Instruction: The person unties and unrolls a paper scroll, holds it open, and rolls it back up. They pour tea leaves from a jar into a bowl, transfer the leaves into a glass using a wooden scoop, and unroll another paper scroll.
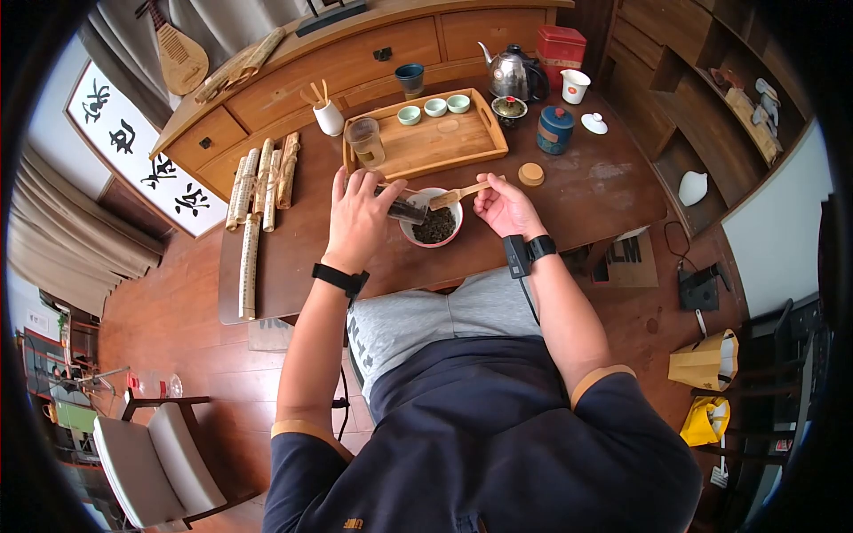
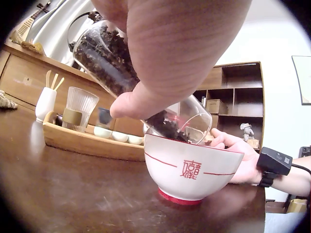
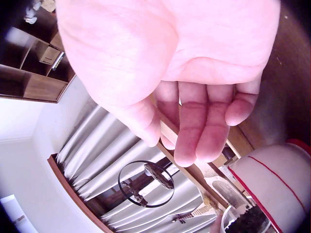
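Observation:
My left hand (image 1: 358,213) grips a clear glass jar (image 2: 99,60) of dark dried leaves, tilted down toward a white bowl (image 2: 194,167) with red lines. The jar's mouth is at the bowl's rim, with leaves lying near it. Dark leaves (image 1: 435,227) lie inside the bowl in the head view. On the bowl's right, my right hand (image 1: 506,209) pinches the handle of a wooden scoop (image 1: 451,194), whose broad end reaches over the bowl by the jar's mouth. The right wrist view shows the right hand (image 3: 170,58) palm toward the camera, fingers bent around the handle.
Behind the bowl, a wooden tray (image 1: 426,163) holds small green cups (image 1: 435,107) and a glass cup (image 1: 365,142). A round wooden lid (image 1: 531,174), blue canister (image 1: 555,131) and kettle (image 1: 513,75) stand to the right. Bamboo rolls (image 1: 250,258) lie at the left.

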`<state>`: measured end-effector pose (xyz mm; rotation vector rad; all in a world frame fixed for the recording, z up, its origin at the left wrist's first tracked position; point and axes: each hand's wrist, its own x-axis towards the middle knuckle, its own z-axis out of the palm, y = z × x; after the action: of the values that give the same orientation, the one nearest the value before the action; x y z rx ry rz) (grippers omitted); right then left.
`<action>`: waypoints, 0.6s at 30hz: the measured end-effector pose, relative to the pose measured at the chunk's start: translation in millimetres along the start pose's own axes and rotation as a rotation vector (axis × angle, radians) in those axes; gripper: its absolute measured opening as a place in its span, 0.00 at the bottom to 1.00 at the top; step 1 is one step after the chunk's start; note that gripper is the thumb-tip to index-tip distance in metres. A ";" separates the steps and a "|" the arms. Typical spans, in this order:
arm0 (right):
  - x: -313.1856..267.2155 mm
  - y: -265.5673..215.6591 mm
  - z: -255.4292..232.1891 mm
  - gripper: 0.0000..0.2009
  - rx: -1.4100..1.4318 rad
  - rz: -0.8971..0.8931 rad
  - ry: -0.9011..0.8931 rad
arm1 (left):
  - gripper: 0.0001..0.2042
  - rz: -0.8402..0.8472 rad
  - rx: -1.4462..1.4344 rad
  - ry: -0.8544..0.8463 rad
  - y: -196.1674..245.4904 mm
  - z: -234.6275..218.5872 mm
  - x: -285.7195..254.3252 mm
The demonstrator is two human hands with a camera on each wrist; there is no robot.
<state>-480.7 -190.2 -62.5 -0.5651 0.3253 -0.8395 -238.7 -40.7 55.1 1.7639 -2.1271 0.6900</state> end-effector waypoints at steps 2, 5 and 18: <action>-0.5 0.2 -0.7 0.13 -0.001 0.001 -0.009 | 0.25 0.005 0.013 0.003 0.5 -0.5 -0.1; 0.0 -0.1 -0.7 0.13 -0.007 0.002 -0.005 | 0.25 0.001 0.013 -0.008 -0.2 -1.2 -0.5; -1.5 -0.9 0.9 0.13 -0.001 0.006 -0.005 | 0.24 0.031 0.047 0.029 -3.4 -10.1 4.2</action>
<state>-481.7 -189.2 -61.2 -0.5671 0.3232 -0.8323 -237.0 -39.3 66.3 1.7364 -2.1402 0.7747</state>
